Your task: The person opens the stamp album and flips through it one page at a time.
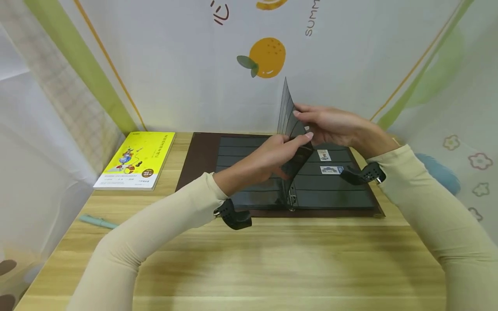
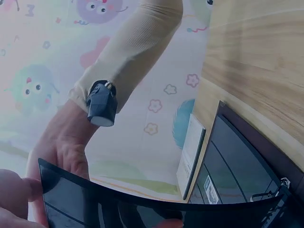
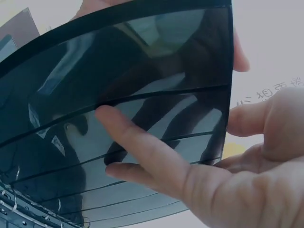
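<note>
A brown-covered album [image 1: 200,157] with dark pocket pages lies open on the wooden table [image 1: 249,259]. One black page [image 1: 287,113] stands upright over the rings. My left hand [image 1: 299,144] pinches its lower edge, thumb on the near side; that thumb [image 2: 13,190] shows against the page [image 2: 142,211] in the left wrist view. My right hand [image 1: 307,119] lays straight fingers flat on the page's right face, seen close as the right hand [image 3: 142,152] on the page [image 3: 142,66]. Two stamps [image 1: 324,155] sit in the right-hand page's pockets.
A yellow book [image 1: 136,159] lies at the table's left, and a pale green pen [image 1: 97,222] near the left edge. Printed fabric walls close in the back and sides. Bare wood stretches in front of the album.
</note>
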{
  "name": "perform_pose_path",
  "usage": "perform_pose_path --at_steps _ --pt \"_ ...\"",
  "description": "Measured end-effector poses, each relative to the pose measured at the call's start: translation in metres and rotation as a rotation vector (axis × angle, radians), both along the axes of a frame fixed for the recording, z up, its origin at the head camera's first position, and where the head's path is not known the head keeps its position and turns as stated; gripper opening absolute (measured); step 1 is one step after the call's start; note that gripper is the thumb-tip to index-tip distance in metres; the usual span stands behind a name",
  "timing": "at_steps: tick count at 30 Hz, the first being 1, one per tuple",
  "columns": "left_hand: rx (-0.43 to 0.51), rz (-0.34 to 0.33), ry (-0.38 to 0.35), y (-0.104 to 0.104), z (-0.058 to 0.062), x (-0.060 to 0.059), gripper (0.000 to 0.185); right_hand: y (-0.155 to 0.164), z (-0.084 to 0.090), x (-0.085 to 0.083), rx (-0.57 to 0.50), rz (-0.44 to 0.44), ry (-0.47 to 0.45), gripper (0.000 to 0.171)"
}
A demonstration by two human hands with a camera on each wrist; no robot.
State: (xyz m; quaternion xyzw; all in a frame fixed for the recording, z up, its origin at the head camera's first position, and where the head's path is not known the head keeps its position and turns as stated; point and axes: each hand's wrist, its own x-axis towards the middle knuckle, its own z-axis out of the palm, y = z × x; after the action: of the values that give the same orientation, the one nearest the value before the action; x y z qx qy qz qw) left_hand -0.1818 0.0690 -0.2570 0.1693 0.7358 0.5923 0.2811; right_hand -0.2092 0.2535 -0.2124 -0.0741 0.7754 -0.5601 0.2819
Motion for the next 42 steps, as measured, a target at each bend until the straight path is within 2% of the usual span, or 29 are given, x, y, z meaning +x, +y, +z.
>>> perform_pose_path --at_steps 7,11,13,15,19,24,26,29,33,37,39,42 --pt "0.153 0.017 -0.054 -0.003 -0.007 -0.002 0.058 0.012 -0.012 0.006 -0.034 0.030 0.025 0.070" --pt "0.202 0.048 -0.090 -0.011 -0.013 -0.001 0.060 0.025 -0.032 0.015 0.058 0.021 0.094 0.070" --pt "0.235 0.070 -0.115 -0.017 -0.017 -0.002 0.061 0.032 -0.045 0.023 0.176 0.007 0.148 0.072" --pt "0.275 0.087 -0.137 -0.026 -0.022 -0.003 0.062 0.038 -0.061 0.032 0.340 0.004 0.225 0.074" --pt "0.347 0.125 -0.148 -0.048 -0.033 -0.004 0.063 0.045 -0.103 0.052 0.613 0.045 0.362 0.078" --pt "0.371 0.161 -0.103 -0.079 -0.043 -0.008 0.055 0.053 -0.155 0.079 0.798 0.134 0.556 0.077" --pt "0.344 0.163 -0.088 -0.095 -0.046 -0.010 0.051 0.057 -0.170 0.088 0.829 0.162 0.620 0.074" --pt "0.272 0.181 -0.087 -0.120 -0.051 -0.014 0.047 0.062 -0.183 0.096 0.826 0.182 0.659 0.069" --pt "0.102 0.205 -0.056 -0.146 -0.059 -0.022 0.046 0.066 -0.191 0.099 0.836 0.177 0.665 0.062" --pt "-0.179 0.209 0.051 -0.161 -0.071 -0.029 0.058 0.066 -0.194 0.100 0.853 0.172 0.647 0.061" --pt "-0.323 0.202 0.136 -0.166 -0.077 -0.031 0.066 0.065 -0.195 0.100 0.853 0.169 0.639 0.061" --pt "-0.486 0.182 0.272 -0.172 -0.085 -0.033 0.065 0.064 -0.196 0.101 0.846 0.164 0.629 0.061"
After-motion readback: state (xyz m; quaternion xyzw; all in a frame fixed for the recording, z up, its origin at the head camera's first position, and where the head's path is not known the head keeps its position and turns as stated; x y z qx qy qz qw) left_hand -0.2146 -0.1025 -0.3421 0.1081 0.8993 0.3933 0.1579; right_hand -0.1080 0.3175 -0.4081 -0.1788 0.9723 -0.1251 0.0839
